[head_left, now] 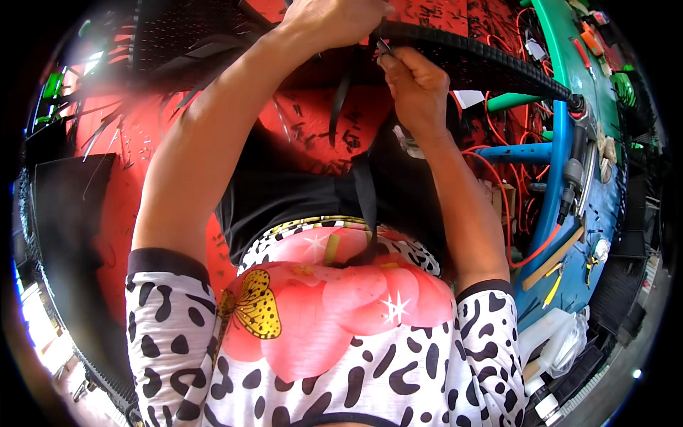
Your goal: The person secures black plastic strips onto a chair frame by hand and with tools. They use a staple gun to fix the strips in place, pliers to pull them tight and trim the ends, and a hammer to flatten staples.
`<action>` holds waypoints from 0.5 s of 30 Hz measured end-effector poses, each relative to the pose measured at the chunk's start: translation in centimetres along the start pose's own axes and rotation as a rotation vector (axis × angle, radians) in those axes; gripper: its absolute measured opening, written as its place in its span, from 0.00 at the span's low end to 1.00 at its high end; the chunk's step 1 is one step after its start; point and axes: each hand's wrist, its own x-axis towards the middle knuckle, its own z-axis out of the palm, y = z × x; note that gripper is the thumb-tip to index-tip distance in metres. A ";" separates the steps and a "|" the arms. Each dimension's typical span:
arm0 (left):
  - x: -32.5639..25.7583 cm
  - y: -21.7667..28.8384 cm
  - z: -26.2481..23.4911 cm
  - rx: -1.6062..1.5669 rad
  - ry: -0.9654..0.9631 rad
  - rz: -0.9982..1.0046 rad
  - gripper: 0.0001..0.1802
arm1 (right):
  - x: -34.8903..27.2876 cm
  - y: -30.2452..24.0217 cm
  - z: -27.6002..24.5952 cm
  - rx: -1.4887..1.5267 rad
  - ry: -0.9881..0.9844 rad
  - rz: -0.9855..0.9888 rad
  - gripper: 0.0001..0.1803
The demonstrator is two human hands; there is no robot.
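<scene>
Braided black rim point(509, 62) slants rightward and down from top centre, where the right hand point(418, 87) pinches a small piece point(384, 47) between its fingers, the nearby left hand's point(333, 23) fingers being unclear.

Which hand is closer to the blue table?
The right one. The right hand is left of the blue table, not touching it. The left hand is farther left, at the picture's top edge.
</scene>
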 end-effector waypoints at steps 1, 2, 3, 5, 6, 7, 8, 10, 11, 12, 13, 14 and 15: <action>-0.2 0.2 -0.1 0.035 0.005 0.006 0.11 | -0.1 0.1 0.1 0.079 -0.008 0.055 0.06; -0.4 0.4 -0.2 0.069 0.007 0.011 0.11 | -0.3 0.3 0.1 0.185 -0.031 0.077 0.06; -0.5 0.6 -0.3 0.103 0.007 0.019 0.11 | -0.5 0.5 0.1 0.290 -0.052 0.100 0.07; -0.8 0.8 -0.3 0.140 0.020 0.077 0.11 | -0.8 0.8 0.1 0.480 -0.092 0.155 0.08; -0.9 0.8 -0.3 0.156 0.027 0.108 0.11 | -1.1 0.9 0.2 0.564 -0.109 0.187 0.09; -1.1 0.8 -0.2 0.158 0.035 0.135 0.11 | -1.2 1.1 0.5 0.668 -0.137 0.182 0.09; -1.1 0.8 -0.3 0.159 0.044 0.163 0.11 | -1.3 1.0 0.8 0.699 -0.128 0.218 0.09; -0.7 0.7 -0.6 0.181 0.047 0.218 0.12 | -1.0 0.4 1.3 0.814 -0.095 0.211 0.09; -0.7 0.7 -0.6 0.201 0.052 0.242 0.12 | -1.0 0.0 1.1 0.847 -0.130 0.223 0.10; -0.6 0.7 -0.8 0.219 0.059 0.266 0.12 | -0.8 -0.7 0.7 0.987 -0.140 0.194 0.10; -0.4 0.7 -0.9 0.243 0.080 0.259 0.12 | -0.9 -1.6 -0.2 1.112 -0.128 0.179 0.10; 0.0 0.7 -1.2 0.266 0.099 0.251 0.12 | -0.8 -2.4 -1.1 1.262 -0.149 0.115 0.10; 0.2 0.7 -1.4 0.291 0.125 0.234 0.12 | 0.4 -2.8 -3.6 1.170 -0.180 -0.008 0.11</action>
